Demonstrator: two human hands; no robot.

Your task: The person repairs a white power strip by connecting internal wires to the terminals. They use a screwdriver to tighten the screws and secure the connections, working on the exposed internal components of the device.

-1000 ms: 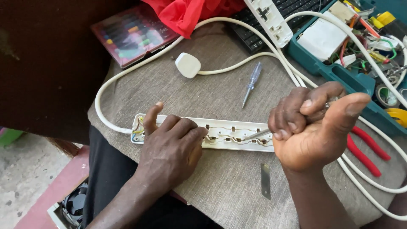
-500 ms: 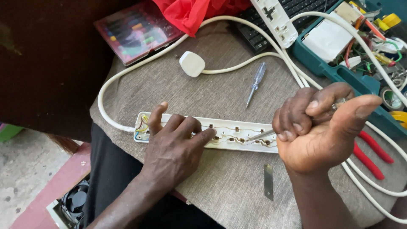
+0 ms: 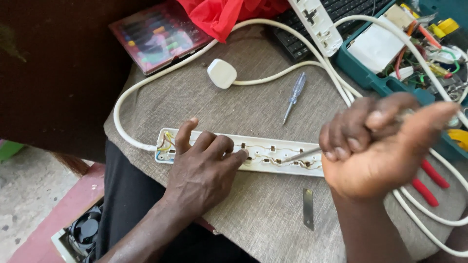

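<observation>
The opened white power strip (image 3: 243, 153) lies across the grey worktop (image 3: 253, 214). The left hand (image 3: 202, 168) rests on its left half, fingers spread, pinning it. The right hand (image 3: 380, 146), just right of the strip, is fisted around a screwdriver (image 3: 303, 155) whose tip sits inside the strip. Above the strip lie a white plug (image 3: 222, 73) and a blue screwdriver (image 3: 294, 95); further up-left is a flat red case (image 3: 156, 35), up-right a teal tray (image 3: 360, 73).

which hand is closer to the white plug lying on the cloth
Left. The left hand presses on the opened power strip just below the white plug. The right hand, gripping a tool, sits well off to the plug's right.
</observation>
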